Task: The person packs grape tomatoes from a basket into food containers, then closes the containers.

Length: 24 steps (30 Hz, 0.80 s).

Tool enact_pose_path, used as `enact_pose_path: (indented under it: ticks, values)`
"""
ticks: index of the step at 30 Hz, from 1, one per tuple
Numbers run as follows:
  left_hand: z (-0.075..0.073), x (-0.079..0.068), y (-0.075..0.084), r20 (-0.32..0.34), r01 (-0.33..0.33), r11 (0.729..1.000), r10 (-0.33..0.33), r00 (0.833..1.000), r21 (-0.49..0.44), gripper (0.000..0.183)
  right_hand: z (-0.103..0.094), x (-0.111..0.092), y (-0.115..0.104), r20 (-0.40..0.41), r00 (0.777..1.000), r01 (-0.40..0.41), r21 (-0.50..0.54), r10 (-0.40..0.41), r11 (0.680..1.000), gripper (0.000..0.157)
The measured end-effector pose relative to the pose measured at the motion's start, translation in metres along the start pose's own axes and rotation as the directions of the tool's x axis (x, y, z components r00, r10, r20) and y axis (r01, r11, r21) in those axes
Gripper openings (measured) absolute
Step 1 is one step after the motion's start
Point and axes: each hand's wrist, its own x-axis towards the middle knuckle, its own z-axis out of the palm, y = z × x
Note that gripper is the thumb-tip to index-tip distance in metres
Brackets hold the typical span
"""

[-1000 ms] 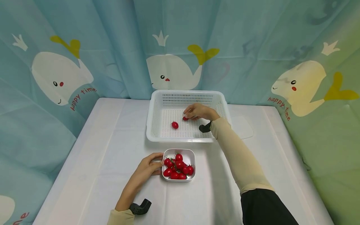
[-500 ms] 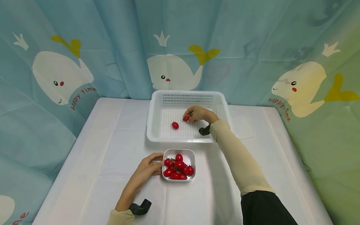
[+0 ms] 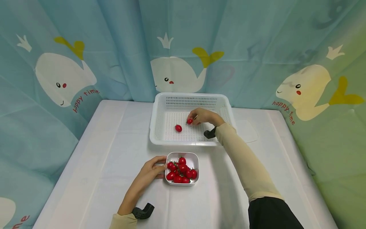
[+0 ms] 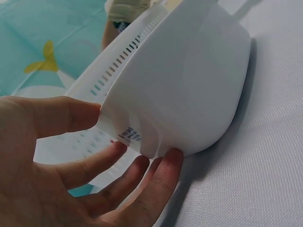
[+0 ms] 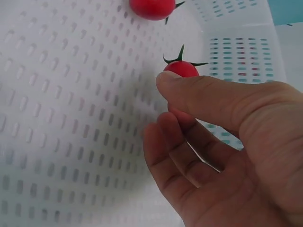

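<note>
My right hand [image 5: 236, 137] is low inside the white perforated basket [image 3: 156, 140], pinching a red cherry tomato [image 5: 182, 69] between thumb and forefinger. Its green stem leaves stick out past the thumb, and the other fingers are bent underneath. A second cherry tomato [image 3: 178, 128] lies on the basket floor, left of this hand. Nearer the body stands a small white container [image 3: 181, 184] holding several cherry tomatoes [image 3: 183, 168]. On its left side, my left hand [image 3: 150, 170] touches it with fingers spread. In the left wrist view, the thumb tip meets the rim and the fingertips rest against the outer wall.
A white cloth covers the table [image 3: 114, 133]. Behind the basket hangs a blue-green curtain [image 3: 114, 47] with whale prints. A flat, clear sheet [image 3: 247, 130] lies to the basket's right. Black wrist mounts [image 3: 143, 211] stick out at both wrists.
Over the last second, the right hand has shifted slightly and the tomato at its fingertips has come more into view. The left hand and the small container have stayed put.
</note>
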Motion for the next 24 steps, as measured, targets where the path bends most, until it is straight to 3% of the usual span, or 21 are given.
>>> enact_pose_path:
  ticks: [13, 24]
  values:
    - [0.001, 0.000, -0.001, -0.008, 0.004, 1.000, -0.004, 1.000, 0.000, 0.047, -0.013, -0.023, -0.018, -0.027, 0.998, 0.059, -0.032, -0.060, 0.998, 0.025]
    - [0.000, 0.000, 0.001, -0.007, 0.004, 1.000, -0.004, 1.000, 0.001, 0.047, -0.013, -0.060, -0.031, -0.058, 0.976, 0.210, -0.026, -0.212, 0.977, 0.027]
